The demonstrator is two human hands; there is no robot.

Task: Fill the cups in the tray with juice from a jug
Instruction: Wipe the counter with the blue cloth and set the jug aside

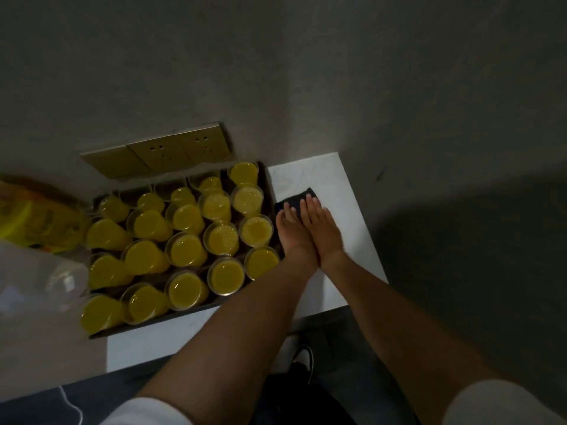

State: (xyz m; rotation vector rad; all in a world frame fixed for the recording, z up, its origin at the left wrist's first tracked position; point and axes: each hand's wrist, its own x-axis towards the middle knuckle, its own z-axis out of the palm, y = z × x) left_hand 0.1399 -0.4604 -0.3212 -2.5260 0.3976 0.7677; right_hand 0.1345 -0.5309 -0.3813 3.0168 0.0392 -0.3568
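Observation:
A dark tray (270,191) on the white table (337,191) holds several clear plastic cups (221,237), all filled with yellow juice. Both my hands lie flat on a dark cloth (302,194) just right of the tray. My left hand (293,230) and my right hand (322,225) are side by side with straight fingers, pressing the cloth onto the table. At the far left a clear, blurred container (40,274), possibly the jug, overlaps the tray's left side.
A yellow package (36,222) lies at the far left behind the tray. Wall sockets (159,151) sit on the grey wall just above the tray. The table's right edge and front edge are close; my shoe (302,357) shows below on the floor.

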